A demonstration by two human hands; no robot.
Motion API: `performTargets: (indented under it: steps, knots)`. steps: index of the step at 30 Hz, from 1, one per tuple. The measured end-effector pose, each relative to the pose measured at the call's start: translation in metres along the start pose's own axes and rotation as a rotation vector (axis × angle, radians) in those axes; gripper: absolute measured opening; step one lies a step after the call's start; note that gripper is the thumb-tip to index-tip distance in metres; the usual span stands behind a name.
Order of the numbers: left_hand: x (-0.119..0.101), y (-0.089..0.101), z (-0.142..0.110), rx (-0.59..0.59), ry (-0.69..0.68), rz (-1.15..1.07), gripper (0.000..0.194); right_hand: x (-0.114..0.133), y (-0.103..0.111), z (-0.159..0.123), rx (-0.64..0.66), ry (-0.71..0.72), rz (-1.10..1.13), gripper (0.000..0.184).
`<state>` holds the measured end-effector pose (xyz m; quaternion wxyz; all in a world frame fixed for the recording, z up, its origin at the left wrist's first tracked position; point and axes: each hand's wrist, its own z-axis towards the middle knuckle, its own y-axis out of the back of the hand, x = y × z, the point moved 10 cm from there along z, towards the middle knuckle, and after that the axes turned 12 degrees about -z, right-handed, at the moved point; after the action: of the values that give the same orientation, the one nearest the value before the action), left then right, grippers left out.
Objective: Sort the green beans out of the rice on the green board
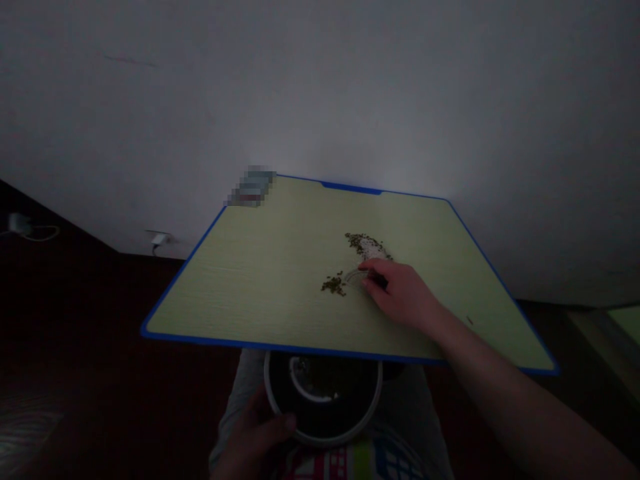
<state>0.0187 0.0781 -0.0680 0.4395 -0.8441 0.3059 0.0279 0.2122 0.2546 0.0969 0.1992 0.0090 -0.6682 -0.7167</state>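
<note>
On the light-topped table (260,280), my right hand (400,290) has its thumb and fingers closed on a clear piece with a curved edge (354,275); its exact kind is hard to make out. Just left of that edge lies a small heap of greenish-brown grains (333,285). Beyond the fingers is a larger patch of similar dark grains (357,241), beside a patch of pale, pinkish-white grains (373,249). Below the table's front edge, my left hand (257,427) grips the rim of a dark round pot (320,420) in my lap. Dark bits show dimly inside it.
A blurred-out flat item (253,188) lies at the table's back left corner. One small dark sliver (470,320) is near the right side. The back edge meets a pale wall (350,93). A white plug (160,240) sits in the wall at left.
</note>
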Motion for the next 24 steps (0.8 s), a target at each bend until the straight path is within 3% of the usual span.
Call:
performTargets:
  steps: [10,24]
  knots:
    - [0.002,0.004,0.001,-0.007,0.013,-0.001,0.088,0.003,0.000,-0.008,0.055,0.060,0.014,0.027]
    - [0.001,0.005,0.000,-0.021,0.005,0.000,0.092,0.006,0.000,-0.018,0.060,0.038,0.038,0.025]
